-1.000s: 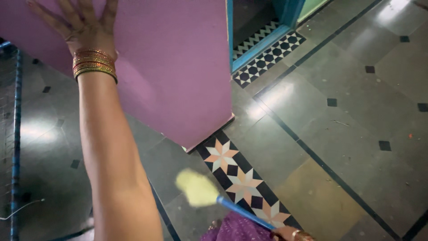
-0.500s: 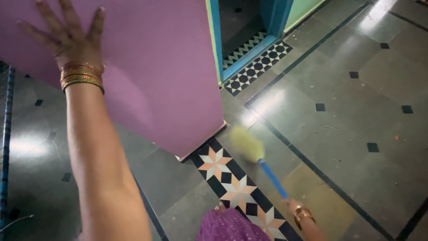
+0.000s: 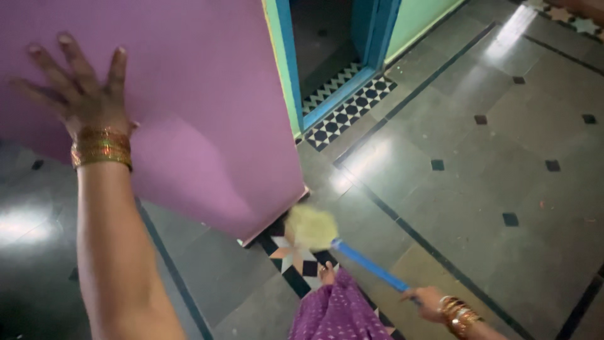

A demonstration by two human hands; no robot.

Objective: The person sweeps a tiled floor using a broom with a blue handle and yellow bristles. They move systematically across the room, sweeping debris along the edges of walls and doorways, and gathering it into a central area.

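Landmark for all places: the pink wall (image 3: 207, 126).

Right hand (image 3: 429, 301): nearest the camera, low and right of the pink wall's bottom corner, fingers closing round the near end of the brush handle; gold bangles (image 3: 458, 315) are sitting on its wrist.

Brush (image 3: 352, 252): a blue stick with a pale yellow fluffy head (image 3: 310, 226). Its long axis is running on a slant from the right hand up and leftward, the head pointing at the pink wall's bottom corner and lying just beside it, over the floor. Whether the head is touching the floor or the wall cannot be told.

Purple patterned cloth (image 3: 336, 315) and a bare foot (image 3: 326, 274): showing below the wall's corner, on the star-patterned tile strip (image 3: 290, 255).

Left hand (image 3: 78, 94): reaching up, palm pressing flat on the pink wall's upper left part, fingers spread wide; gold and orange bangles (image 3: 100, 148) are ringing the wrist.

Floor (image 3: 478, 164): grey stone tiles with small dark diamonds, stretching right of the wall.

Blue door frame (image 3: 377, 31): standing beyond the wall's right edge, a black-and-white checked threshold (image 3: 349, 110) lying at its foot.
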